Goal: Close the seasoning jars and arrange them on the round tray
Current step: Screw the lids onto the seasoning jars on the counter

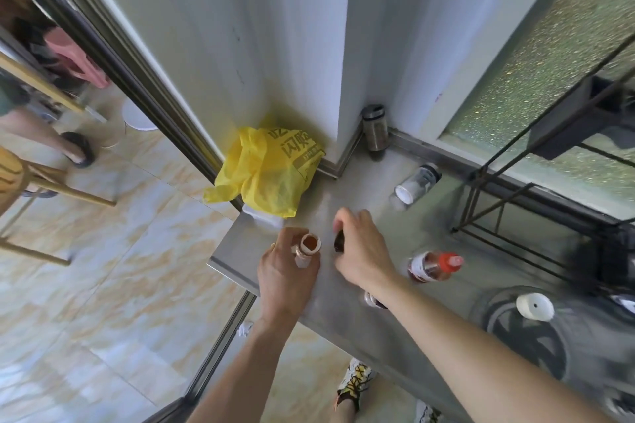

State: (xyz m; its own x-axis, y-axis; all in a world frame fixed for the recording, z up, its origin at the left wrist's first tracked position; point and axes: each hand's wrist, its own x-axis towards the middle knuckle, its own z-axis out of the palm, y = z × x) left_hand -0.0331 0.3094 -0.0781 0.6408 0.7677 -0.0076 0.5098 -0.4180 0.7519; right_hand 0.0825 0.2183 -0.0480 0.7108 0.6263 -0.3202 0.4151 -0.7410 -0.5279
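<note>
1. Head cam: left hand (285, 268) is wrapped around an open seasoning jar (308, 248) with orange powder inside, held upright over the near left corner of the steel counter (343, 189).
2. Right hand (360, 247) is just beside it, fingers curled over a dark lid (339, 241).
3. The round tray (525, 333) sits far right with a white-capped jar (534, 306) on it.
4. A red-capped bottle (434, 265) and a clear jar (416, 183) stand on the counter, yellow bag (268, 172) in the corner.

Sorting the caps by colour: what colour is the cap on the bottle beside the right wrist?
Red-orange cap, on the bottle, seen in the head view.
</note>
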